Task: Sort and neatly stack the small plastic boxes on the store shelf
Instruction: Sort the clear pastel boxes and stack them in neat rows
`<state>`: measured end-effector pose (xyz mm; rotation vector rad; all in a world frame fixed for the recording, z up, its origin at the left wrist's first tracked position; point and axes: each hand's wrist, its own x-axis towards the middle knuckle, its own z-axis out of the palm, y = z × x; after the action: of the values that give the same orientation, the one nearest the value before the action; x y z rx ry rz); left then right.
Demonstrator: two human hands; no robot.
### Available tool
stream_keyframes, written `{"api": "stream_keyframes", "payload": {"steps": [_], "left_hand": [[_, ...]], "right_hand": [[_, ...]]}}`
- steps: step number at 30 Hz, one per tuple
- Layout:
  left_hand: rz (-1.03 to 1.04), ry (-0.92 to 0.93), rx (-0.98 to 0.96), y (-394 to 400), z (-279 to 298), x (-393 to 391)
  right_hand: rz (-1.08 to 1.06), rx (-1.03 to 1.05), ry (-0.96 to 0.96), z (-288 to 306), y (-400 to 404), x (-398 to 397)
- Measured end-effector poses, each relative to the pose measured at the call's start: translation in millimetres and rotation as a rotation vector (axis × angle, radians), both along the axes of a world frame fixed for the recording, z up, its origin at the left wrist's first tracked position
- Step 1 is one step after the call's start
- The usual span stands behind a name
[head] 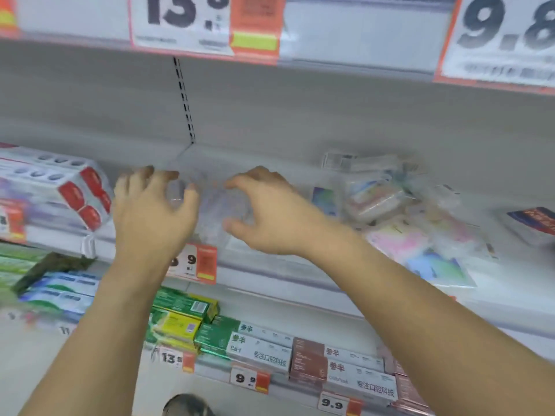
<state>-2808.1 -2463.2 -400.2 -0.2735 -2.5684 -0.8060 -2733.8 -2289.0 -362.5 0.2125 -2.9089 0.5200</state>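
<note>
**Both hands at a clear box, mid-shelf**

At the centre of the frame, the left hand (153, 211) and right hand (270, 217) flank a blurred clear plastic box (214, 205) on the shelf (270, 265). Both grips are half open, fingers curled; whether they actually hold it, I cannot tell. A loose heap of small boxes (399, 211) lies at the right.

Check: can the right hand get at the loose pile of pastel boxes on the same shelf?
Probably yes. The right hand hovers over a clear box, and the pastel boxes lie just beside it on the open shelf, with nothing between.
</note>
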Motion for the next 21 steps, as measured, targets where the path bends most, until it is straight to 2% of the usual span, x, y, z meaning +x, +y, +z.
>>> {"api": "stream_keyframes", "payload": {"steps": [2, 5, 9, 13, 17, 21], "left_hand": [[-0.077, -0.117, -0.058, -20, -15, -10], [-0.105, -0.067, -0.064, -36, -16, -9], [-0.138, -0.076, 0.018, -45, -8, 1], [-0.158, -0.123, 0.006, -54, -15, 3], [-0.215, -0.158, 0.125, -49, -16, 5], [-0.195, -0.155, 0.115, -42, -17, 7]], "right_hand": [[0.045, 0.011, -0.041, -15, -21, -19], [0.063, 0.021, -0.057, -29, -31, -25], [0.113, -0.118, -0.094, -17, -4, -30], [0.002, -0.167, -0.077, -3, 24, -32], [-0.149, -0.181, -0.139, -13, 15, -32], [-0.253, -0.25, -0.001, -27, 6, -39]]}}
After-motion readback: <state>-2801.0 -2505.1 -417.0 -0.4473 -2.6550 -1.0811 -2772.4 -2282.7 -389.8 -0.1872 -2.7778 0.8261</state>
